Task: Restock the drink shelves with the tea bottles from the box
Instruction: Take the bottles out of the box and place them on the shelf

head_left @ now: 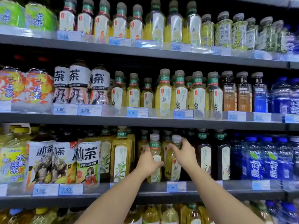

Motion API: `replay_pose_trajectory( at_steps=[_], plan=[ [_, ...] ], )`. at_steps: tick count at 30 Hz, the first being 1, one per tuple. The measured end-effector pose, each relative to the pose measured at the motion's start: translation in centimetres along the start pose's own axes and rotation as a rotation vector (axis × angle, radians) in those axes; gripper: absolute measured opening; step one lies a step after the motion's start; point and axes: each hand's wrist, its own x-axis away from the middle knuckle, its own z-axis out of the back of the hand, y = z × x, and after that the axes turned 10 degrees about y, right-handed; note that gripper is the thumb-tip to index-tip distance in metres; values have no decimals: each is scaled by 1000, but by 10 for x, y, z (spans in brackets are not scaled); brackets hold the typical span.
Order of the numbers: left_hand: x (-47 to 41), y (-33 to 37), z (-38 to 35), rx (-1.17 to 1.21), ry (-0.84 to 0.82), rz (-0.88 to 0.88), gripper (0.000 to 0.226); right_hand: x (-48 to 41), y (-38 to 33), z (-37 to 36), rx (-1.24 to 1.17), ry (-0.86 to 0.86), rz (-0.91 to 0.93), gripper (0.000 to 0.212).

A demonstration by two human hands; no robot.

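Yellow-green, the left tea bottle [154, 145] and right tea bottle [172, 167] stand near upright, just beside each other, at the front edge of the shelf [226, 189]. The left hand [148, 162] grips the first round its middle and the right hand [183, 152] wraps the second's shoulder, so each push probably runs straight back.

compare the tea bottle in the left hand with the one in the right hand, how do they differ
The left hand grips the left bottle round its middle; the right hand holds the right bottle by its neck. The left bottle stands upright; the right bottle leans slightly. Both hold pale yellow tea under whitish caps.
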Motion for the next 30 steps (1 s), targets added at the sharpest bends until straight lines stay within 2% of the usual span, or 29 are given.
replay_pose_trajectory(
  at_steps=[7, 11, 14, 16, 18, 22, 27, 30],
  plan=[
    [-17, -10, -15, -50, -1, 30, 86, -1, 35, -34, 122, -87, -30, 48],
    [-3, -13, -16, -215, 41, -48, 84, 13, 41, -40, 279, -150, 59, 49],
    [11, -9, -9, -429, 147, -126, 79, 19, 37, -41, 372, -183, 122, 51],
    [17, -7, -5, -504, 117, -172, 71, 21, 33, -43, 383, -179, 116, 51],
    [19, -2, -2, -493, 61, -181, 53, 20, 31, -46, 422, -162, 68, 51],
    [14, -2, -7, -496, -5, -178, 26, 16, 36, -49, 494, -164, -75, 71],
    [1, -7, -17, -554, -42, -191, 29, 3, 44, -57, 382, -229, -253, 79],
    [-14, -12, -21, -586, -78, -176, 32, -11, 47, -59, 403, -300, -327, 64]
  ],
)
